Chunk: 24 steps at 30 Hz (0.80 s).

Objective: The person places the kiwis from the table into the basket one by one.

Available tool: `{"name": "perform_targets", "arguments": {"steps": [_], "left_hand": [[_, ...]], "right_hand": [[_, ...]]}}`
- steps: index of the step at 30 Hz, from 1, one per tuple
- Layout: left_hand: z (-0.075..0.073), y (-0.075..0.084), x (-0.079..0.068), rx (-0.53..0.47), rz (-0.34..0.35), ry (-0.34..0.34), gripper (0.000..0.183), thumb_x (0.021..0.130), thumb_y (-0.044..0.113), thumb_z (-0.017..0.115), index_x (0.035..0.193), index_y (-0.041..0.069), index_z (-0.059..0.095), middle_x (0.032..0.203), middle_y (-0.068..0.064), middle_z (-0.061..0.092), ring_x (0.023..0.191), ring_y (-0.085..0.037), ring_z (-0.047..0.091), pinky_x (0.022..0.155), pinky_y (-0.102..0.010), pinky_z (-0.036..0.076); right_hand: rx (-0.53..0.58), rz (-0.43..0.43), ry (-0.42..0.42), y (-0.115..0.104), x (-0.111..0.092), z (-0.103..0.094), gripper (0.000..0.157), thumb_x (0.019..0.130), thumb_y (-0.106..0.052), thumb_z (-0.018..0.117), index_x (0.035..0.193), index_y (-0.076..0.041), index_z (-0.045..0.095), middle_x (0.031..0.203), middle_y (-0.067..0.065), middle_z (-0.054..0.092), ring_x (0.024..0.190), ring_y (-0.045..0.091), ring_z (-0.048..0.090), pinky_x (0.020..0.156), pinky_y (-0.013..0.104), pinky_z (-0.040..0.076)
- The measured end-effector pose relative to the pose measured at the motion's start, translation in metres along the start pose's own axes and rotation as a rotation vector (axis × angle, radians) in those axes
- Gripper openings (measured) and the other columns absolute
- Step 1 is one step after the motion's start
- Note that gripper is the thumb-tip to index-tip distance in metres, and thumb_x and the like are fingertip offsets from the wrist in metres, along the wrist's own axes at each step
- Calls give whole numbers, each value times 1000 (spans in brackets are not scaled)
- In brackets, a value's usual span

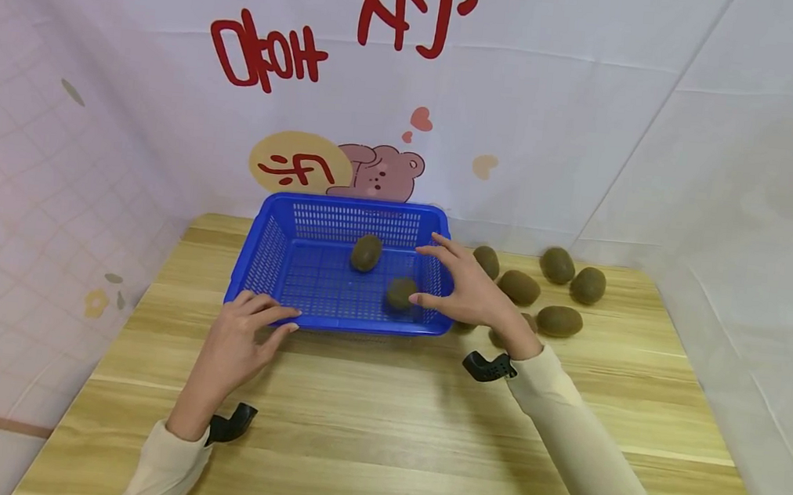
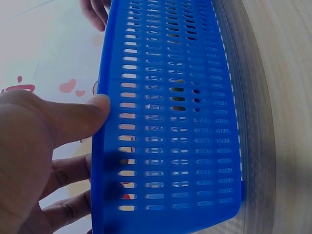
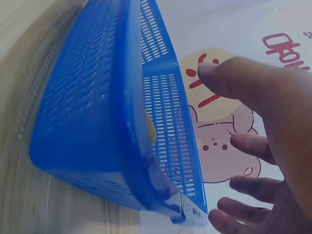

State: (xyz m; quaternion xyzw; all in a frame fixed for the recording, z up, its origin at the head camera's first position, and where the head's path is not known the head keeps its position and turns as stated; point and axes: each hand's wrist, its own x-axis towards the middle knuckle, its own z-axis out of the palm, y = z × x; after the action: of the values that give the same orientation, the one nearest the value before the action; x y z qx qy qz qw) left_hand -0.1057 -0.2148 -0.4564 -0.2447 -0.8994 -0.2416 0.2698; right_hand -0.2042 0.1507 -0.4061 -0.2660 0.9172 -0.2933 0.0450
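A blue plastic basket [image 1: 347, 324] with slotted walls stands on the table. My left hand [image 1: 235, 343] holds its rim at the near left corner, the thumb [image 2: 78, 117] on the near side and the fingers across the edge. Over the basket's right end hovers my right hand [image 1: 467, 289], fingers spread and thumb apart, gripping nothing. Inside the basket lie two kiwis: one kiwi [image 1: 366, 253] toward the back, the other kiwi [image 1: 401, 295] just beside my right thumb. In the right wrist view, the basket wall hides most of the fruit.
Right of the basket lies a loose group of several kiwis [image 1: 560, 321], some partly covered by my right hand and wrist. The wooden table [image 1: 380, 435] reaches back to a printed white cloth [image 1: 555, 135]. A black wrist mount [image 1: 488, 367] sits on each arm.
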Motion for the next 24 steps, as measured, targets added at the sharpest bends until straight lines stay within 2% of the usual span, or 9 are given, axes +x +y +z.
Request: {"name": "perform_targets", "arguments": {"steps": [2,6,11,16,24], "left_hand": [[0,0,0,0,-5,-2,20,78,10,89,98,12,82,85,-5,71,80,-23,57,70,-38,46],[-1,1,1,1,-18,-9,22,78,9,89,99,12,82,86,-4,72,81,-23,57,71,-39,46],[-1,1,1,6,-29,-16,22,78,10,89,99,13,82,86,-4,72,81,-23,56,71,-39,46],[-1,0,2,4,-26,-21,21,79,11,88,99,13,83,86,-4,72,82,-23,57,72,-39,47],[-1,-1,3,-5,-18,-16,21,79,10,88,99,13,83,86,-4,73,81,-22,57,72,-38,46]], "right_hand": [[-4,8,-1,2,-3,-1,79,87,-50,79,154,-24,46,172,7,18,157,40,19,118,66,31],[-6,11,21,8,-9,-3,83,86,-52,80,156,-28,43,173,2,14,157,38,19,114,67,35],[-38,-4,75,18,-17,-7,87,85,-53,81,157,-25,41,173,4,14,156,40,19,113,70,33],[-36,14,137,28,-27,-14,89,82,-50,84,157,-28,41,173,3,15,156,41,20,113,71,32],[-31,54,165,43,-43,-24,92,82,-44,86,159,-28,37,173,7,15,156,42,18,114,72,30]]}}
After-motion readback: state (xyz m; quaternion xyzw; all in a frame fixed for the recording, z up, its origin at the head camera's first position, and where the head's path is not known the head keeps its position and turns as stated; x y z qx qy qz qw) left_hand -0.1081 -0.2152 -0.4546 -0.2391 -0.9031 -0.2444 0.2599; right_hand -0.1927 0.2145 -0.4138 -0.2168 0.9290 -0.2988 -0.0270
